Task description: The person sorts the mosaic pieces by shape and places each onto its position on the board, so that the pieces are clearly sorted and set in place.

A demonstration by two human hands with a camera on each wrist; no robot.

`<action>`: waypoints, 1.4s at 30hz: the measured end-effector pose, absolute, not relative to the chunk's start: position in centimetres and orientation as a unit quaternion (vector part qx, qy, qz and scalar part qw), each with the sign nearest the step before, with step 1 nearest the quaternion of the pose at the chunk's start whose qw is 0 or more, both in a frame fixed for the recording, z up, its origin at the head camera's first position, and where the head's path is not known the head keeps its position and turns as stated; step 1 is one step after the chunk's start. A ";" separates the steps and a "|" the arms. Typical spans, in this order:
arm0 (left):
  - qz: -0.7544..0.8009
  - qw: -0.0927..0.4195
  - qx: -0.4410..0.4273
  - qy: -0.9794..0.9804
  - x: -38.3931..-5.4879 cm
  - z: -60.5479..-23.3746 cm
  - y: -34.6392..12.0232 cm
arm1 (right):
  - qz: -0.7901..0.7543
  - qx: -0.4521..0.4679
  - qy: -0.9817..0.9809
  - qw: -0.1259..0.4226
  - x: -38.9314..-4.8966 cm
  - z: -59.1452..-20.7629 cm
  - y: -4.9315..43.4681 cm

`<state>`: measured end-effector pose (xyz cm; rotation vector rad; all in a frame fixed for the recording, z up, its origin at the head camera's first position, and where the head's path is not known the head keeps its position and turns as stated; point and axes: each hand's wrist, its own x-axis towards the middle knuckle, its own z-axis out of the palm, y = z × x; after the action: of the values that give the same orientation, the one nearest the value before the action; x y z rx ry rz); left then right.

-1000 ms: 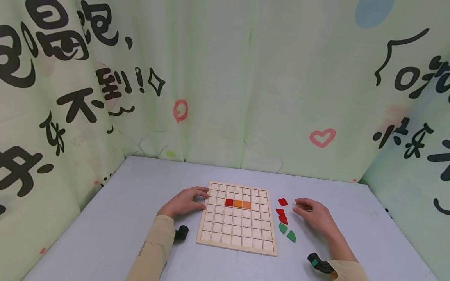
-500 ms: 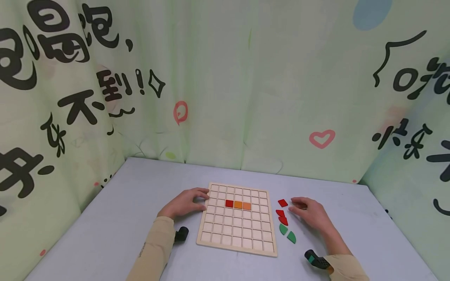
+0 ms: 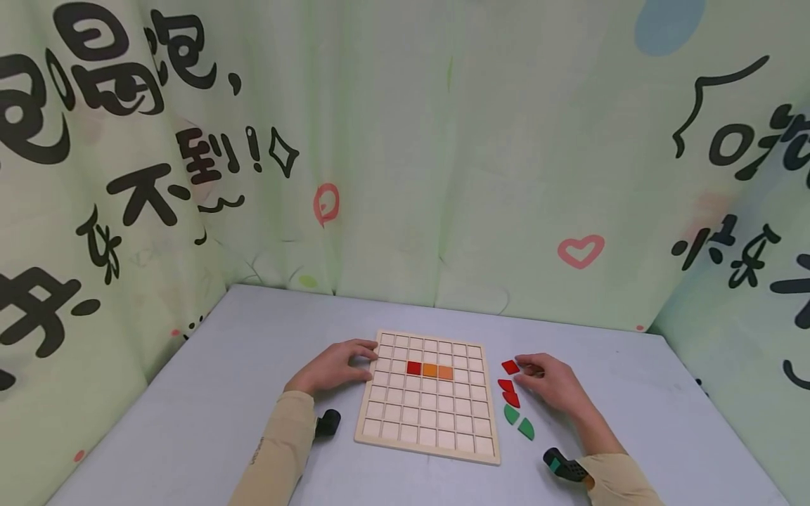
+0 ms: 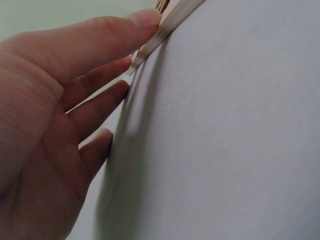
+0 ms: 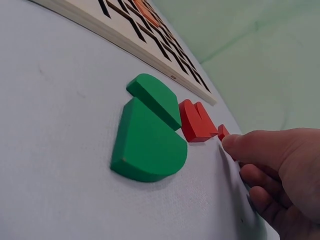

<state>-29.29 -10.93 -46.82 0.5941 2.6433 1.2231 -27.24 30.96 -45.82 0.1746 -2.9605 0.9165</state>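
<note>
A pale wooden grid board (image 3: 427, 452) lies on the table, with one red and two orange squares (image 3: 437, 370) in a row on it. My left hand (image 3: 335, 364) rests at the board's left edge; its thumb touches the rim in the left wrist view, fingers fairly straight. Right of the board, my right hand (image 3: 552, 381) has its thumb and fingertips at the right corner of a loose red square (image 3: 510, 367). The thumb partly hides that square (image 5: 223, 131) in the right wrist view, and no firm grip shows.
Two red rounded pieces (image 3: 511, 400) lie close together below the loose square. Nearer me are two green quarter-round pieces (image 3: 526, 429), seen large in the right wrist view. A printed curtain (image 3: 392, 211) rises behind the white table (image 3: 285, 309).
My right hand has moved left, from a short way off to the loose red square's corner. The left hand keeps its place at the board's edge, and the pieces lie as before.
</note>
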 end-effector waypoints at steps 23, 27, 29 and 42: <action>0.412 0.082 0.200 0.885 -29.2 -47.0 -10.9 | 0.286 0.114 -0.951 0.027 -27.5 -46.0 30.9; 0.411 0.082 0.201 0.885 -29.1 -47.0 -10.9 | 0.285 0.121 -0.950 0.030 -27.5 -46.1 31.0; 0.410 0.084 0.202 0.886 -29.1 -46.9 -10.9 | 0.282 0.123 -0.951 0.033 -27.5 -46.1 31.0; 0.411 0.087 0.194 0.886 -29.1 -46.8 -10.9 | 0.279 0.100 -0.954 0.036 -27.2 -46.1 31.5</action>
<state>-29.13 -10.91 -46.80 0.5768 2.6404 1.2257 -27.16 31.45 -46.11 0.3077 -2.9322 0.8562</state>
